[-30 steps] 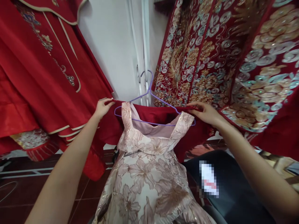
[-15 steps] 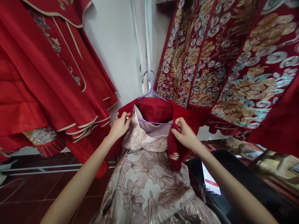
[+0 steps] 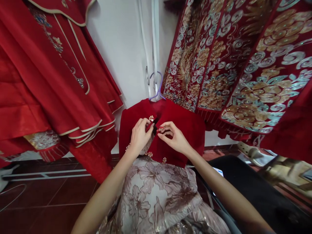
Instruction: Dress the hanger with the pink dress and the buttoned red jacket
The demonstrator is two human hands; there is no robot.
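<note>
A short red jacket (image 3: 192, 130) with flower-shaped beaded buttons hangs on a purple hanger (image 3: 159, 89), over a pale floral brocade dress (image 3: 156, 188). My left hand (image 3: 140, 136) is closed on one front edge of the jacket, just below a beaded button (image 3: 151, 118). At the opposite edge, my right hand (image 3: 174, 138) has thumb and fingers around another beaded button (image 3: 161, 129). A narrow gap separates the two front edges. Lower on the jacket, more beaded buttons (image 3: 164, 160) show. The dress's upper part is mostly covered by the jacket.
Red garments with cream trim (image 3: 80, 97) hang at the left. An embroidered red garment (image 3: 234, 71) hangs at the right. Below it are a black seat (image 3: 243, 185), a phone (image 3: 218, 171) and a beige clog (image 3: 251, 152). White rack poles (image 3: 153, 39) stand against the wall.
Both hands have moved inward, drawing the jacket's front edges together over the dress top. The jacket's red inside and the dress bodice, visible before, are now largely covered.
</note>
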